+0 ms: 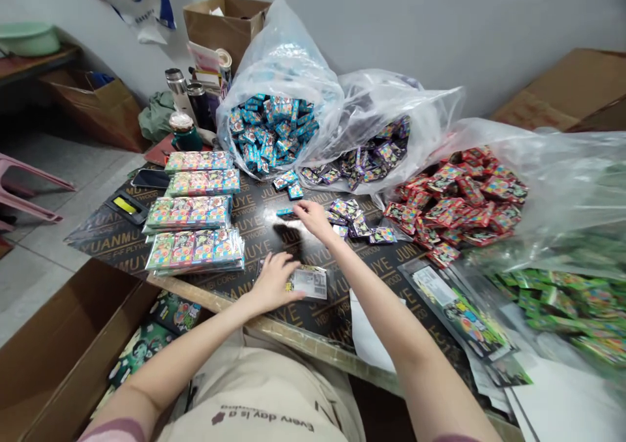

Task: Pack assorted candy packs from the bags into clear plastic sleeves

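My right hand (pixel 313 219) pinches a small blue packet (pixel 285 214) just above the dark tabletop. Flat on the table near the front edge lies a clear plastic pouch (pixel 311 283) with a white printed label. My left hand (pixel 274 283) rests over the pouch's left part, fingers spread and holding nothing. Two loose blue packets (pixel 295 190) lie beyond my right hand. To its right is a loose pile of purple-black packets (pixel 359 223). Neat stacks of filled clear pouches (pixel 195 250) stand left of my hands.
Open plastic bags hold blue packets (pixel 278 126), purple packets (pixel 386 152), red packets (pixel 460 197) and green packets (pixel 562 305). Flat pouches (pixel 460 311) lie at the right. A cardboard box (pixel 68 338) stands by the table's left front. A phone (pixel 150 178) and a cup (pixel 184 132) sit farther back.
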Demonstrator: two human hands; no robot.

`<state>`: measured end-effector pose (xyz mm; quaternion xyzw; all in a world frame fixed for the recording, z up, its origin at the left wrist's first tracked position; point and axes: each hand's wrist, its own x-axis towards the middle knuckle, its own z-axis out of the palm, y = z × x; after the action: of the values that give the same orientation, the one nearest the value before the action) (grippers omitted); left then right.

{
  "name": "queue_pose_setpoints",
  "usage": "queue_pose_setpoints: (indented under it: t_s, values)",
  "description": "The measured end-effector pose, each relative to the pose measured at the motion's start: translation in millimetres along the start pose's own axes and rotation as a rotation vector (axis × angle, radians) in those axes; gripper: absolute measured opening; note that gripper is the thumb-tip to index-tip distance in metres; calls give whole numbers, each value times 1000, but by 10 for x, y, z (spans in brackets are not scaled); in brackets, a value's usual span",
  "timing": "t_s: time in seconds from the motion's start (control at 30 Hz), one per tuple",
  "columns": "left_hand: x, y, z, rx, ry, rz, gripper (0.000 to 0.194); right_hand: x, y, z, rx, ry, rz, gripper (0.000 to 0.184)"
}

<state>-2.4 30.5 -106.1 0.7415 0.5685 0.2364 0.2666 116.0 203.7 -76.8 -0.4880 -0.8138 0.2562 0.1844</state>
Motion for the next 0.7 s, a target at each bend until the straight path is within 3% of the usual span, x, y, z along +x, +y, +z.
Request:
queue_pose_setpoints:
  t_s: [0.1, 0.13, 0.2, 0.3, 0.4, 0.47, 0.53, 0.63, 0.7]
  values:
    - [76, 97, -160, -480, 217, -237, 43, -415, 42, -281, 304, -160, 38, 44]
    - [117, 144, -194, -621, 213, -292, 40, -567, 39, -346, 405, -235, 52, 46]
    - [193, 250, -216, -830, 71, -355, 35, -862, 18, -430, 501, -340, 71, 50]
    - [244, 403, -159, -1013, -143, -423, 38, -1249, -12, -496, 467, -208, 40, 53]
    - [232, 487, -80, -1111, -171, -491, 43, -1573, -1, -548, 354, -40, -134, 84]
    - [220, 498, -47, -1093, -213, -483, 43, -1749, 32, -562, 289, -20, -236, 84]
    - [219, 476, -31, -985, -240, -407, 44, -1882, 92, -549, 250, 47, -243, 72]
    - [229, 382, -8, -550, -163, -143, 50, -2000, 245, -483, 115, 212, -166, 68]
    - [225, 287, 30, -163, -155, 55, 72, -2046, 374, -422, -38, 273, -130, 66]
